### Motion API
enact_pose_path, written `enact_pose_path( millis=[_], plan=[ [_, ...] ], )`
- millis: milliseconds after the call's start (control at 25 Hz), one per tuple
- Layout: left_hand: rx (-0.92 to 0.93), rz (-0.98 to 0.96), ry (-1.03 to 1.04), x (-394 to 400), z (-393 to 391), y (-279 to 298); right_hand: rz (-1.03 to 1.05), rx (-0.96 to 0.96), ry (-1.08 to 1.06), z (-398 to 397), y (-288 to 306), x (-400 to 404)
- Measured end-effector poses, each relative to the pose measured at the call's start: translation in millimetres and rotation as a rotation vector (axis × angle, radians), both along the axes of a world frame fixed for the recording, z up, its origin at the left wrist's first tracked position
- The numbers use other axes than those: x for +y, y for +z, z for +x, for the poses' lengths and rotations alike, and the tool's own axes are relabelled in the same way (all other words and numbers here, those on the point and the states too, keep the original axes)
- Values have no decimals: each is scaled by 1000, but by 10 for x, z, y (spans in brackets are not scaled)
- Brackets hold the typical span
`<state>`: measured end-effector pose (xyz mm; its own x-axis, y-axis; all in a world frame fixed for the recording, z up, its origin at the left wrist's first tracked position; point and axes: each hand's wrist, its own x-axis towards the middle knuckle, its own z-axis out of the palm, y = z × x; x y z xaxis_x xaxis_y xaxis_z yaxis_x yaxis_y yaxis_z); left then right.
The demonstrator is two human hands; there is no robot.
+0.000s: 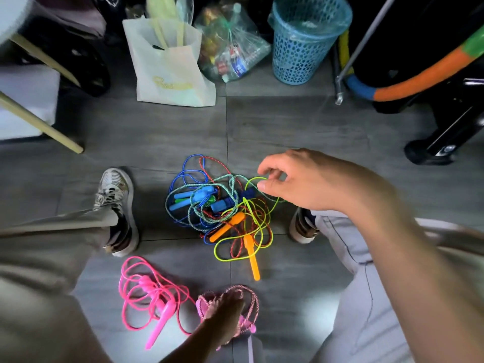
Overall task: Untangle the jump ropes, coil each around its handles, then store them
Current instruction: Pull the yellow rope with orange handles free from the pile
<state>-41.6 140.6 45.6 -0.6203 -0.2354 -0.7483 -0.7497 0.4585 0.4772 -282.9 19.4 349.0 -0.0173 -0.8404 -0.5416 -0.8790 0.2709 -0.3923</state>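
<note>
A tangle of jump ropes [217,205] lies on the grey tile floor between my feet: blue, teal, red-speckled and neon yellow cords with blue handles [196,196] and orange handles [250,254]. My right hand [301,179] reaches over the tangle's right side and pinches a loop of the yellow rope [255,179]. A loose bright pink rope [149,294] with pink handles lies at the lower left. My left hand [225,313] is shut on a coiled pink braided rope [247,302] near the bottom centre.
At the back stand a white tote bag [167,64], a clear plastic bag of bottles [230,45] and a blue mesh basket [303,40]. A foam-wrapped hoop [419,74] and black stand sit right. Wooden legs [39,124] angle in left. My shoes flank the tangle.
</note>
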Motion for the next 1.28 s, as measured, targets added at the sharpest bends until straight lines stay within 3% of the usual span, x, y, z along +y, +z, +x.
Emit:
enact_pose_path(
  millis=[120,240,400,520,600,720,880,1040,1120,1280],
  plan=[
    [-40,-19,-18,-146,-193,305,22,-35,-42,44,-225,-110],
    [1,44,0,-466,-303,515,85,-130,-158,89,-884,-270],
    [166,64,298,-1106,-270,721,210,-4,-437,220,-2150,-199],
    [199,71,507,-1399,-131,552,296,-325,-818,259,-3216,77],
    [190,75,553,-1474,-27,434,385,-444,-927,340,-3485,182],
    [194,81,580,-1513,8,352,472,-433,-803,413,-3107,109],
    [263,39,668,-1612,-89,543,365,-529,-718,250,-2301,-379],
    [386,42,875,-1809,-195,1097,79,-601,-566,213,-952,-696],
    [452,-17,946,-1936,-246,1423,-90,-740,-475,236,-229,-686],
    [656,-33,977,-2113,-326,2183,-233,-1204,-413,216,771,-535]
  ],
)
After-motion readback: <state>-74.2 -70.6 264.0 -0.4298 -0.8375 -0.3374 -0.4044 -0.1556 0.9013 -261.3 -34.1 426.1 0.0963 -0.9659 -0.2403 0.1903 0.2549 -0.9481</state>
